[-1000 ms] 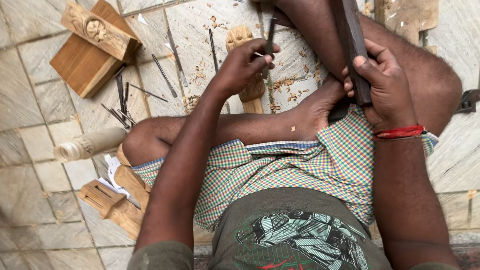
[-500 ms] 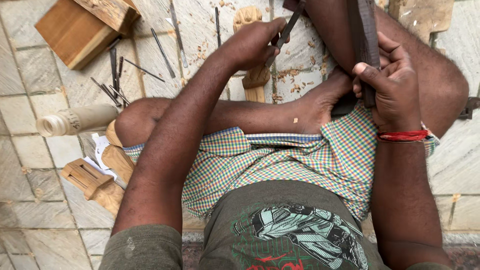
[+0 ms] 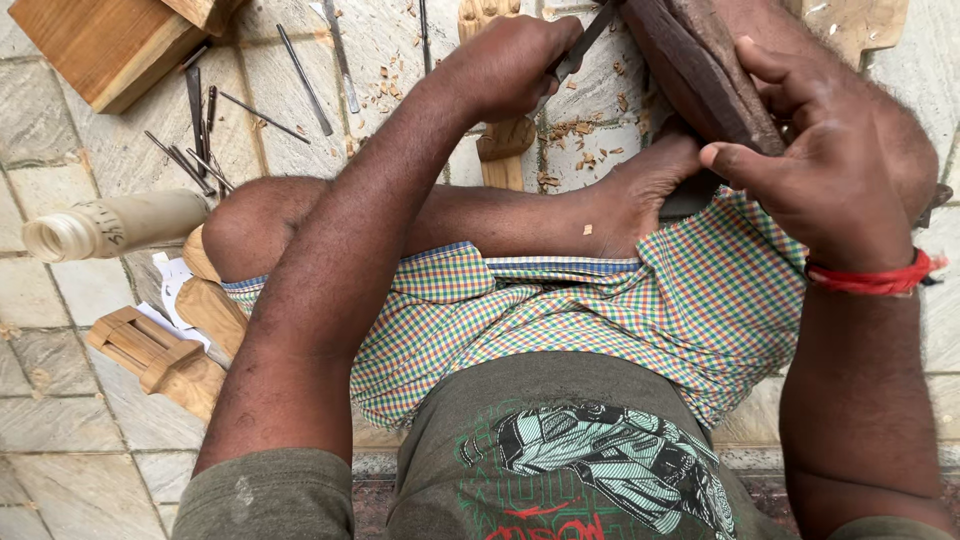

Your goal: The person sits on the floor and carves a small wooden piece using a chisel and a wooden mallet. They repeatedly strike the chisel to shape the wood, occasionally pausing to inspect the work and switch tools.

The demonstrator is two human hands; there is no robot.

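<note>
I sit cross-legged on a stone tile floor. My left hand [image 3: 505,65] is closed around a thin metal chisel [image 3: 585,40] whose tip points up and right. Under that hand lies a pale carved wooden piece [image 3: 500,150] with wood chips around it. My right hand [image 3: 815,160], with a red thread at the wrist, grips a dark wooden mallet [image 3: 700,70] that slants up toward the top edge. My bare foot [image 3: 640,195] rests just below the mallet.
Several thin metal carving tools [image 3: 200,130] lie on the floor at upper left beside a wooden block [image 3: 100,45]. A pale turned wooden cylinder [image 3: 110,225] and carved wooden pieces [image 3: 150,350] sit at left by my knee. Another pale board [image 3: 855,25] is at top right.
The view has dropped closer toward my lap, so hands and tools sit higher in the frame. My left hand with the chisel has shifted slightly up over the carved piece; the mallet stays gripped.
</note>
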